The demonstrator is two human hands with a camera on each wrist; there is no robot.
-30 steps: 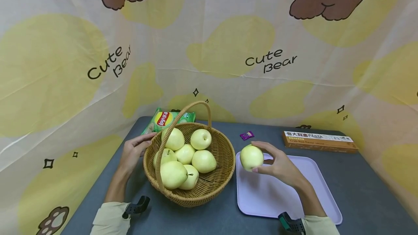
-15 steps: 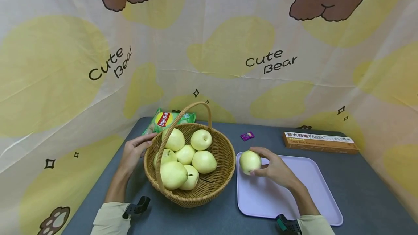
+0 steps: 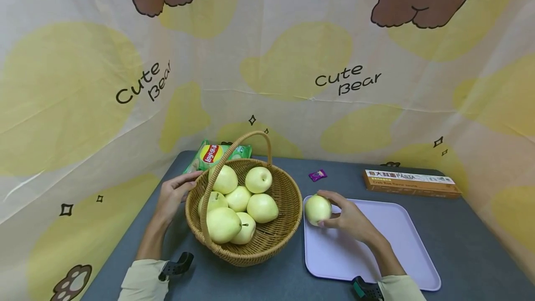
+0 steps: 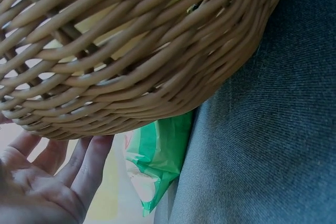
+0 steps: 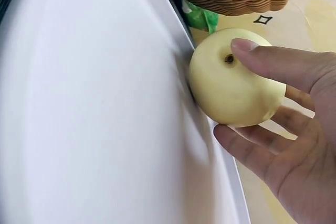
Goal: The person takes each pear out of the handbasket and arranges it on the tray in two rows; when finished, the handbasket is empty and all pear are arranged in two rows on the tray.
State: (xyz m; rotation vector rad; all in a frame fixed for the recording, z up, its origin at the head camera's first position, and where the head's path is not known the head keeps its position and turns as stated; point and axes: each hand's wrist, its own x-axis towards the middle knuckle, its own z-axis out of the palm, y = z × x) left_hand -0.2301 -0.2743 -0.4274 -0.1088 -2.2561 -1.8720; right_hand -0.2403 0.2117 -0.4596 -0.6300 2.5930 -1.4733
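A pale yellow-green pear (image 3: 316, 210) is held between the thumb and fingers of my right hand (image 3: 352, 221), low at the left end of the lilac tray (image 3: 347, 264). The right wrist view shows the thumb beside the dark hollow on the pear (image 5: 233, 90) and the fingers round its far side. To the left stands a wicker basket (image 3: 277, 243) with a tall handle, holding several similar pears (image 3: 223, 225). My left hand (image 3: 171, 197) touches the basket's left side near the rim; in the left wrist view its extended fingers (image 4: 94, 163) reach the weave.
Behind the basket lies a green Lay's chip bag (image 3: 240, 152). A small purple wrapped candy (image 3: 318, 175) is on the dark table beyond the tray, and an orange-brown pasta box (image 3: 411, 184) lies at the back right. A printed cloth (image 3: 284, 120) hangs behind the table.
My right hand has brought the pear down and slightly left, closer to the tray's left end. My left hand stays at the basket's side.
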